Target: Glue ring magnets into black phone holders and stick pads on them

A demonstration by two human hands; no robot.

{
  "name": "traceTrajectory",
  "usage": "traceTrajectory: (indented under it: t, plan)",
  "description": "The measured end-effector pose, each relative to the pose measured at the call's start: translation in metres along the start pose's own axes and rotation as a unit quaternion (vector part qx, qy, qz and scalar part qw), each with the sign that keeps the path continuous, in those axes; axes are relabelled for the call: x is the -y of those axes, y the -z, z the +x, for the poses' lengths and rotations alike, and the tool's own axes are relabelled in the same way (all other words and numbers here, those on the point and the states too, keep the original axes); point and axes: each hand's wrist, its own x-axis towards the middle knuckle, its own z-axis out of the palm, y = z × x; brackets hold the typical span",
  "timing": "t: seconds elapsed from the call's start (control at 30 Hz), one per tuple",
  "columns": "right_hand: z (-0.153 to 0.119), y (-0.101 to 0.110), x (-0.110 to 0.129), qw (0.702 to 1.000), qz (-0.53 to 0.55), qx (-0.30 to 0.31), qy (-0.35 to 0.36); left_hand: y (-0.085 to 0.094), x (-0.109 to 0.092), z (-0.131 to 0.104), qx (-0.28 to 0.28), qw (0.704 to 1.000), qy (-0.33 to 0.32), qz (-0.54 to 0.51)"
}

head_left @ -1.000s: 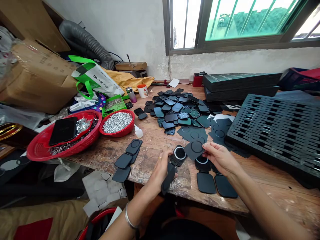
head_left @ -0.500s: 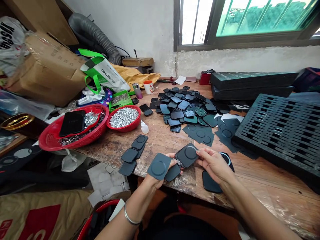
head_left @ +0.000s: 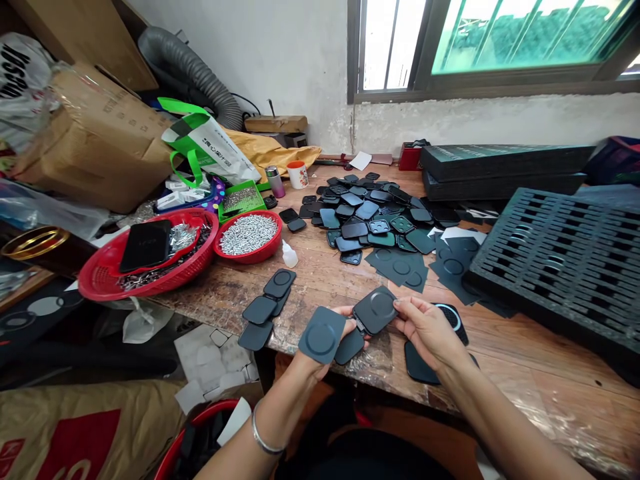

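Observation:
My left hand (head_left: 349, 326) is closed around a folding charger of hinged dark square pads, its ringed upper pad (head_left: 376, 311) tilted up and a lower pad (head_left: 349, 347) hanging below. Also in this hand is a thin dark square sheet (head_left: 321, 335) with a raised ring, hiding much of the palm. With thumb and fingers, my right hand (head_left: 425, 327) pinches the upper pad's right edge. Partly behind that hand, a dark pad (head_left: 419, 363) and another with a pale ring (head_left: 453, 320) lie on the table. Several similar pads (head_left: 259, 311) lie to the left.
A heap of dark pads (head_left: 367, 210) and ringed sheets (head_left: 400, 267) sit mid-table. A slotted black foam tray (head_left: 560, 260) stands right. Leftward are a white dropper bottle (head_left: 289, 255), a red bowl of metal pins (head_left: 249, 236) and a red basket (head_left: 95, 280).
The charger and the sheet have shifted very slightly right with my left hand. The right-hand pinch on the upper pad's edge stays much the same.

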Motion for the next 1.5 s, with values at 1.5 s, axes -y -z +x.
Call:
traceTrajectory:
  t: [1.5]
  plan:
    - [-0.0009, -0.0048, 0.0031, 0.999, -0.021, -0.021, -0.016, -0.0068, -0.0038, -0.0015, -0.011, 1.000, -0.001, -0.022]
